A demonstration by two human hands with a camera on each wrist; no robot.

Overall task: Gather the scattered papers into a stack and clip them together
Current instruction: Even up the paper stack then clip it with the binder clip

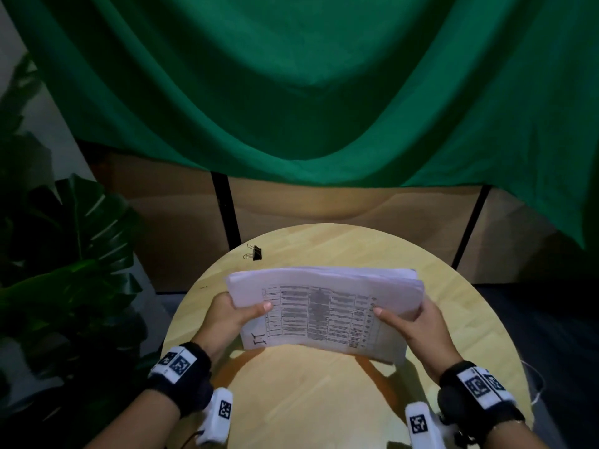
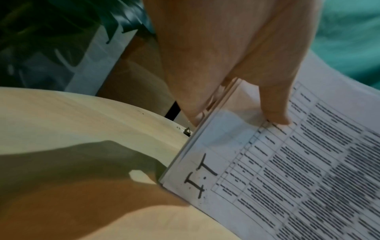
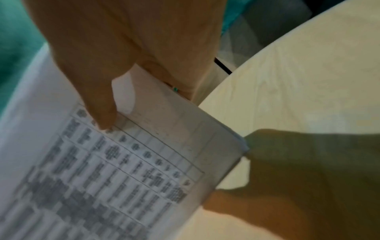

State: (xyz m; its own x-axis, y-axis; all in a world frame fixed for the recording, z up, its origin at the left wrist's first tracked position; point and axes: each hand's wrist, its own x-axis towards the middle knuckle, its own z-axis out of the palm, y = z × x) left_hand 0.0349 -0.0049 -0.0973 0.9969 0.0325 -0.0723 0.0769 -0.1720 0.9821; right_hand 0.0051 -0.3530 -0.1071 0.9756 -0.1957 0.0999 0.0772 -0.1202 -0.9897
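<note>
Gripping the thick paper stack (image 1: 324,306), both hands' fingers (image 1: 259,308) seemingly pinch its edges.

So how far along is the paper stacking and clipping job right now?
Gathering looks done: the paper stack is held on edge between left hand and right hand, apparently being squared. Left: clipping; the binder clip lies untouched on the table.

Both forearms are bare; each wrist wears a thick black band (image 1: 181,375) topped with white blocks printed with black square-coded markers, and another white marker block (image 1: 419,424) hangs below each band, thin cable trailing
</note>
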